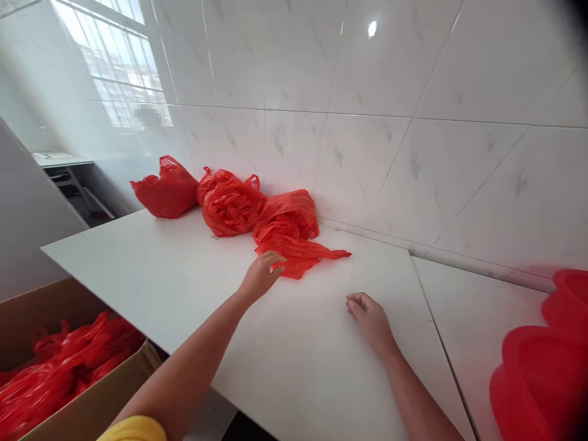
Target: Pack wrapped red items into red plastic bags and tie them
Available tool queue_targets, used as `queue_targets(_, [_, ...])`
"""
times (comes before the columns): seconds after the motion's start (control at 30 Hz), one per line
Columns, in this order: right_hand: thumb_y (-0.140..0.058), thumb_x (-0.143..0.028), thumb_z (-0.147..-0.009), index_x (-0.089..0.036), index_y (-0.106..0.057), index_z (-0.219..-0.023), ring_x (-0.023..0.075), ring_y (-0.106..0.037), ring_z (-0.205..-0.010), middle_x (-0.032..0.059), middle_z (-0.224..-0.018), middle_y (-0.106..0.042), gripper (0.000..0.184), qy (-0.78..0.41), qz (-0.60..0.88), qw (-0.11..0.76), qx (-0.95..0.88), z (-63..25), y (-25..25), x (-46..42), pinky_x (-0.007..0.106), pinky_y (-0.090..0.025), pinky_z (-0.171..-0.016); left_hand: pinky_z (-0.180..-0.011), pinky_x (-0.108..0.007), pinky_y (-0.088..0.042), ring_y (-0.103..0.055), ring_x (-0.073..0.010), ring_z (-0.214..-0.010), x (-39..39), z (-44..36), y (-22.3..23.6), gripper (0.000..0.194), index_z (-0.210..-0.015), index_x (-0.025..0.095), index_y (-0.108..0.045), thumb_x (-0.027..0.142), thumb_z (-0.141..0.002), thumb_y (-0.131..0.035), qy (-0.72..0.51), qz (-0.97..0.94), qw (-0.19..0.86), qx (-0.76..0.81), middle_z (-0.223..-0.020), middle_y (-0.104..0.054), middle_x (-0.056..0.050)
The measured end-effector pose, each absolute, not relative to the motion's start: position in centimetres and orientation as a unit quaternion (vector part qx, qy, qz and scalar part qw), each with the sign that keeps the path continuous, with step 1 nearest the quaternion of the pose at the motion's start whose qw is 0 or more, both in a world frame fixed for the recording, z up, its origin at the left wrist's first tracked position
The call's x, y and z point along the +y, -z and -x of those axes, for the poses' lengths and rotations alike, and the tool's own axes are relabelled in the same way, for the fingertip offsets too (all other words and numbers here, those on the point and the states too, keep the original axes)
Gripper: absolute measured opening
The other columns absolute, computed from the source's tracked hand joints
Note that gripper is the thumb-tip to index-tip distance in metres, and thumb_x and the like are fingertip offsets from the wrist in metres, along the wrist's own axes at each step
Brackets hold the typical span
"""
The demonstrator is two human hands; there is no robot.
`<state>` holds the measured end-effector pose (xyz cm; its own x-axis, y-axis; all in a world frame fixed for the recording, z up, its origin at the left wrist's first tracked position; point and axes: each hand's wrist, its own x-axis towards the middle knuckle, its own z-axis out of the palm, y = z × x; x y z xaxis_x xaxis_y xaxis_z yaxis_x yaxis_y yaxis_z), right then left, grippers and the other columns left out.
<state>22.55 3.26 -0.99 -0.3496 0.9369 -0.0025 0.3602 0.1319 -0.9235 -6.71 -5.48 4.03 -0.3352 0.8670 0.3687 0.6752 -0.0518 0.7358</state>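
My left hand (pixel 261 277) is at the near edge of a crumpled red plastic bag (pixel 305 251). Its fingers are curved, with a gap between thumb and forefinger; whether they touch the bag is hard to make out. That bag lies flattened on the white table (pixel 294 343), its narrow end pointing right. Behind it, against the wall, sits a red bundle of bags (pixel 291 211). Over the table to the right is my right hand (pixel 371 318), its fingers curled together and nothing visible in them.
Two more red plastic bags, a rounded bundle (pixel 232 205) and a fuller bag (pixel 169 193), stand along the tiled wall (pixel 367 147). A cardboard box (pixel 133 373) with red bags is below left. Red plastic baskets (pixel 542 380) stand at the right edge.
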Motion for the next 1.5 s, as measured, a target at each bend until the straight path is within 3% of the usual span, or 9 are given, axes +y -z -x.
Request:
queue_targets(0.17, [-0.055, -0.044, -0.077, -0.02, -0.06, -0.091, 0.0173, -0.062, -0.07, 0.0033, -0.084, -0.064, 0.028, -0.475, 0.481, 0.369, -0.638, -22.5, 0.8, 3.4, 0.029, -0.048, -0.061, -0.095, -0.048, -0.039, -0.048, -0.036, -0.116, 1.6, 1.1, -2.3, 0.045, -0.102, 0.018, -0.066, 0.031, -0.06, -0.074, -0.466, -0.528, 0.172, 0.689, -0.117, -0.059, -0.015])
queue_targets(0.3, [-0.058, -0.05, -0.077, -0.023, -0.05, -0.114, 0.0142, -0.06, -0.057, 0.0049, -0.101, -0.064, 0.046, -0.506, 0.483, 0.433, -0.568, -22.3, 0.2, 3.5, 0.028, -0.045, -0.047, -0.074, -0.036, -0.048, -0.061, -0.0227, -0.081, 3.9, -4.1, -1.8, 0.02, -0.085, 0.017, -0.066, 0.033, -0.076, -0.058, -0.486, -0.542, 0.287, 0.623, -0.084, -0.066, -0.008])
queue_targets(0.4, [-0.06, -0.055, -0.076, -0.028, -0.038, -0.129, 0.0143, -0.061, -0.058, 0.0045, -0.103, -0.064, 0.063, -0.553, 0.459, 0.475, -0.509, -22.6, 0.0, 3.8, 0.027, -0.045, -0.046, -0.053, -0.027, -0.045, -0.055, -0.0133, -0.056, 3.7, -7.7, -2.1, 0.029, -0.089, 0.018, -0.062, 0.042, -0.085, -0.046, -0.497, -0.559, 0.374, 0.548, -0.072, -0.063, -0.003])
queue_targets(0.6, [-0.075, -0.04, -0.066, -0.018, -0.061, -0.077, 0.0119, -0.056, -0.053, 0.0007, -0.064, -0.062, 0.028, -0.647, 0.362, 0.519, -0.427, -23.7, 0.5, 5.3, 0.022, -0.041, -0.044, -0.058, -0.028, -0.048, -0.059, -0.0147, -0.061, 2.8, -8.6, -1.8, 0.026, -0.082, 0.015, -0.059, 0.038, -0.074, -0.067, -0.614, -0.394, 0.596, 0.337, -0.074, -0.063, -0.005])
queue_targets(0.93, [-0.074, -0.027, -0.061, -0.02, -0.058, -0.073, 0.0112, -0.06, -0.063, -0.0013, -0.07, -0.063, 0.022, -0.624, 0.364, 0.631, -0.282, -28.0, 0.7, 8.8, 0.022, -0.049, -0.053, -0.073, -0.034, -0.05, -0.06, -0.0177, -0.083, 4.6, -3.4, 0.4, 0.031, -0.094, 0.021, -0.052, 0.019, -0.067, -0.067, -0.732, -0.246, 0.442, 0.456, -0.097, -0.06, -0.007])
queue_targets(1.07, [-0.072, -0.032, -0.065, -0.02, -0.057, -0.072, 0.0096, -0.053, -0.054, -0.0036, -0.062, -0.058, 0.02, -0.607, 0.377, 0.629, -0.306, -27.5, 0.7, 8.4, 0.023, -0.044, -0.05, -0.107, -0.049, -0.028, -0.028, -0.0299, -0.135, 2.9, -5.5, -1.1, 0.064, -0.124, 0.026, -0.049, 0.012, -0.065, -0.069, -0.66, -0.491, 0.146, 0.55, -0.146, -0.032, -0.012])
queue_targets(1.17, [-0.072, -0.036, -0.066, -0.02, -0.052, -0.065, 0.0082, -0.044, -0.047, -0.0056, -0.055, -0.051, 0.026, -0.583, 0.393, 0.627, -0.336, -27.2, 0.5, 8.1, 0.023, -0.037, -0.046, -0.112, -0.053, -0.013, -0.015, -0.034, -0.141, 1.9, -6.8, -1.8, 0.058, -0.119, 0.026, -0.057, 0.006, -0.065, -0.065, -0.487, -0.699, -0.031, 0.523, -0.15, -0.03, -0.01])
queue_targets(1.33, [-0.072, -0.04, -0.067, -0.022, -0.056, -0.082, 0.0121, -0.053, -0.064, -0.0021, -0.076, -0.058, 0.028, -0.519, 0.431, 0.637, -0.373, -27.6, -0.2, 7.4, 0.024, -0.042, -0.055, -0.09, -0.039, -0.043, -0.057, -0.025, -0.103, 2.3, -6.9, -0.8, 0.021, -0.089, 0.023, -0.063, 0.013, -0.074, -0.053, -0.51, -0.658, 0.134, 0.537, -0.108, -0.063, -0.007])
queue_targets(1.5, [-0.063, -0.052, -0.073, -0.024, -0.05, -0.089, 0.0149, -0.053, -0.07, 0.0011, -0.087, -0.056, 0.035, -0.375, 0.545, 0.612, -0.433, -25.7, -1.0, 5.0, 0.027, -0.044, -0.06, -0.081, -0.032, -0.046, -0.058, -0.021, -0.091, 2.6, -6.8, -0.9, 0.017, -0.089, 0.023, -0.058, 0.033, -0.075, -0.061, -0.601, -0.483, 0.229, 0.594, -0.093, -0.062, -0.003])
